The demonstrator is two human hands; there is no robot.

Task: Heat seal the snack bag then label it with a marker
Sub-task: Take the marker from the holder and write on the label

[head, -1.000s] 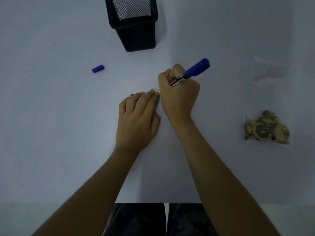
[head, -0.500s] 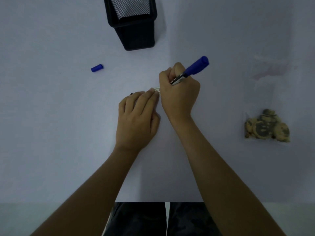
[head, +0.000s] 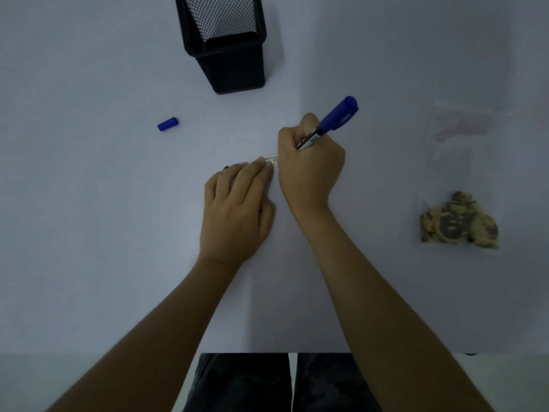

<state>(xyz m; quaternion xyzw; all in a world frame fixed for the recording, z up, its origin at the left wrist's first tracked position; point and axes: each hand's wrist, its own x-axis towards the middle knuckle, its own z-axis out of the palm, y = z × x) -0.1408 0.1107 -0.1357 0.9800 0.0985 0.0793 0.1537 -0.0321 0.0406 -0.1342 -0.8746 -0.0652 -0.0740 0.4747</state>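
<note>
While my right hand (head: 309,171) grips the blue marker (head: 329,123) in a writing hold, fingers curled round its barrel and the tip hidden under my knuckles, my left hand (head: 237,215) lies flat with straight fingers pressing down the near end of a small white label strip (head: 271,160). There is only this 1 view, from my head, so I go by it alone.

The strip looks like thin paper: very light, limp, and apt to slide on the smooth white table (head: 89,233), so I judge it needs pinning with flat fingertips close beside the marker tip, which is where my left fingertips sit, just beside my right hand. Some dark strokes show on the strip between my hands, perhaps "1/1", but they are too small to read for sure. There is fine print on the marker barrel too, unreadable.

The snack bag (head: 459,224) lies well apart, off to my right, a clear pouch with cookies bunched low in it. I expect it to be light, crinkly and slippery, its contents brittle, so best taken by its empty upper film. I cannot tell whether its top is sealed.

The marker cap (head: 168,124) lies off to the left, and a black mesh pen holder (head: 228,40) stands at the far edge.
</note>
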